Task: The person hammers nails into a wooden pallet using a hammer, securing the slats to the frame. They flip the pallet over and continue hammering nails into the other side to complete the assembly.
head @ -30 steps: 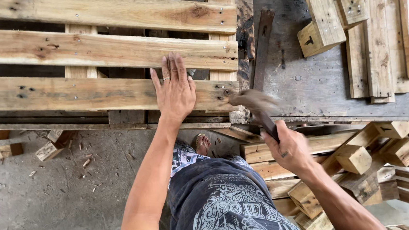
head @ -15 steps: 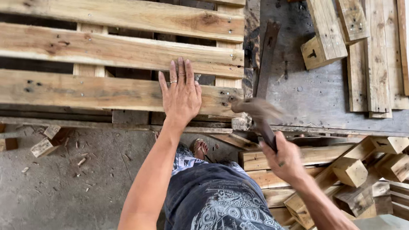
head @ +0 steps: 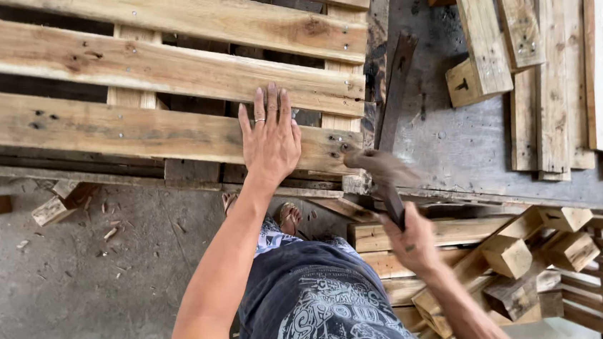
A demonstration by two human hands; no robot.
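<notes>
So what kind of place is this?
Probably a rough woodworking yard where pallets are handled: a wooden pallet under the left hand, a hammer in the right hand, loose planks, offcut blocks.

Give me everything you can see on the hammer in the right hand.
The hammer is blurred, so detail is limited. A dark handle rises from the right hand, which closes round its lower end. The brownish head sits at the top, pointing left, close by the near right corner of the wooden pallet. Whether the head touches the wood cannot be told. The left hand lies flat on the pallet's near board.
</notes>
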